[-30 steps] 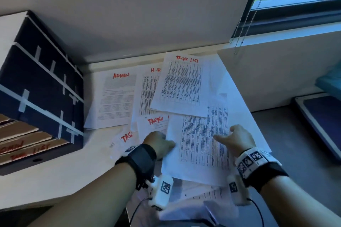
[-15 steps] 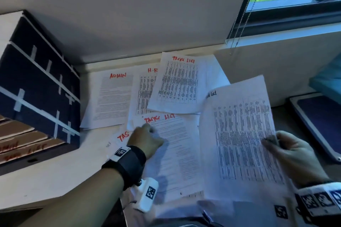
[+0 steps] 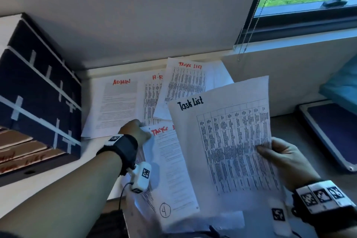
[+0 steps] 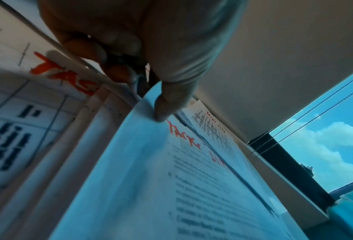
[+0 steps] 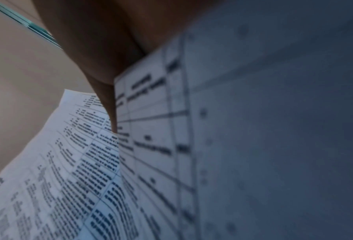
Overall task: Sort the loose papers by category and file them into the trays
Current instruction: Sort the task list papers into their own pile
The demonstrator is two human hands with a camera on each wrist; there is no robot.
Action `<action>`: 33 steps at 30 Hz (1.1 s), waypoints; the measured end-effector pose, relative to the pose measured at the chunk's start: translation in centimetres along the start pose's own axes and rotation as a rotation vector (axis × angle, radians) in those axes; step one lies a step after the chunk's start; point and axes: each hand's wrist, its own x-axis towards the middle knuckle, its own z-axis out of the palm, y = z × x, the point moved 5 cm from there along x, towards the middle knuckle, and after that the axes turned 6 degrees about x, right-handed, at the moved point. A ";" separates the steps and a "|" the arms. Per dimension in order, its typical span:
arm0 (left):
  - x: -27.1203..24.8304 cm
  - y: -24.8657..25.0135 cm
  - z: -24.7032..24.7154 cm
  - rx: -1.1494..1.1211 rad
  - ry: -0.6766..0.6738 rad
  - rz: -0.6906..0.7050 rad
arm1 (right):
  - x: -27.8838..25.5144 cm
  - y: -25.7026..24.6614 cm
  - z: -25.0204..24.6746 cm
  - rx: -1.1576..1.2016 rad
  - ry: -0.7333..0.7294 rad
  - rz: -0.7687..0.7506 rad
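A: What do the hands do?

B: The right hand (image 3: 286, 162) pinches the right edge of a sheet headed "Task List" in black (image 3: 228, 141), thumb on the printed side, and holds it lifted at the centre right of the frame. The left hand (image 3: 135, 131) pinches the top left corner of a sheet with a red heading (image 3: 170, 164), its fingers curled around that corner.

A: Where are the other papers?

B: They lie on the table (image 3: 38, 195) in the upper middle: one marked "ADMIN" (image 3: 117, 106), one "H-R" (image 3: 152, 98), one with a red "TASK LIST" (image 3: 183, 87). The dark trays (image 3: 34, 98) stand at the left edge.

A: What do the wrist views add?

B: The left wrist view shows the thumb (image 4: 171, 100) pressed on the corner of the sheet, with more sheets below. The right wrist view is blurred; it shows only the table grid of the sheet and part of one finger.
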 end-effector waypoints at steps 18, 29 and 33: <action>-5.8 -0.8 -7.0 -0.573 0.313 0.515 | 5.8 2.7 5.6 -0.163 -0.253 0.177; -4.7 -1.5 -7.8 -1.192 0.289 0.291 | 5.3 4.5 12.8 -0.108 -0.274 0.243; -4.2 -0.9 -7.2 -1.335 0.167 0.184 | 5.0 4.5 15.1 -0.107 -0.327 0.237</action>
